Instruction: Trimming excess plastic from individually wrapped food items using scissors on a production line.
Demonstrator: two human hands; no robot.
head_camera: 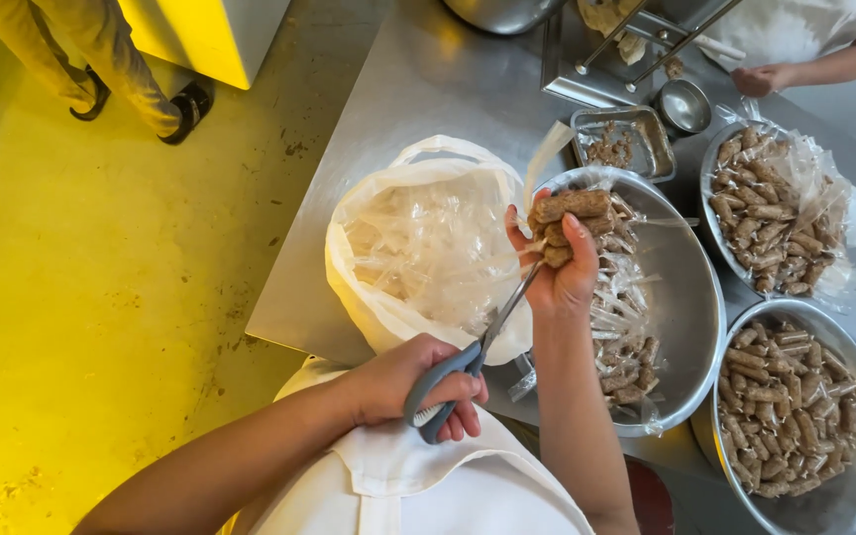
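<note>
Overhead, a steel table (418,79) on yellow floor (81,297); left hand (418,381) grips scissors (478,352), right hand (562,267) clutches sausages (572,206).

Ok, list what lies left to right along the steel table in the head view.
White plastic bag → scissors in the left hand → right hand holding brown rolls → steel bowl → far-right bowl of unwrapped rolls.

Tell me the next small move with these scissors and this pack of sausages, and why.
Probably close the scissors to snip the clear wrap. The left hand grips the grey handles, and the blade tips sit at the end of the wrapped sausage pack that the right hand holds over the steel bowl, where freed sausages and wrap scraps already lie.
</note>
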